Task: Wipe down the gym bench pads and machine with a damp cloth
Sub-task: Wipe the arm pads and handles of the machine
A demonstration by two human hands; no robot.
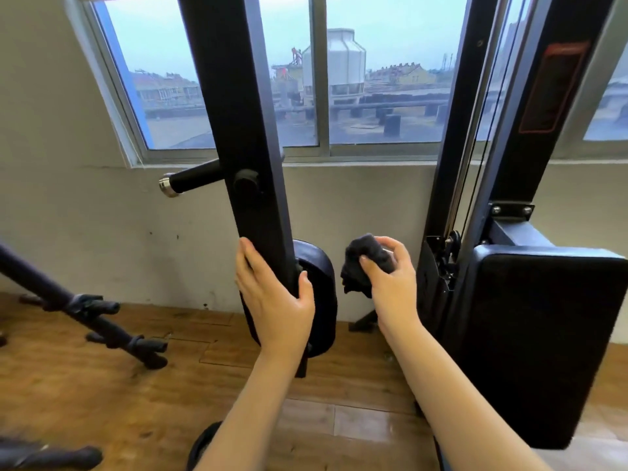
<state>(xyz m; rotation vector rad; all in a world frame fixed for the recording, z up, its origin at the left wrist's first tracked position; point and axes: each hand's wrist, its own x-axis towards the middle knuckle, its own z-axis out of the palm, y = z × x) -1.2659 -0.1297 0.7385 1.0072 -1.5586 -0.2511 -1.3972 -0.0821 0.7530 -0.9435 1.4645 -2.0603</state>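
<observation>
Wooden floor [112, 396] and a pale wall under a wide window [387, 79] frame the machine. On its black upright bar [248, 130] the left hand [275, 300] wraps around the lower end, fingers on one side, thumb on the other. Just behind that bar sits a round black pad [323, 283]. Right of the bar, clear of it, the right hand [394, 277] clutches a bunched dark cloth [363, 263]. Farther right of the bar hangs a large rectangular pad [543, 334].

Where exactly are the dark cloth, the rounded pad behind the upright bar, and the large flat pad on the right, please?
dark cloth [365, 263]: head view, on the bunched middle above the right hand's thumb.
rounded pad [321, 277]: head view, on its upper right face.
large flat pad [540, 341]: head view, on the centre of its face.
</observation>
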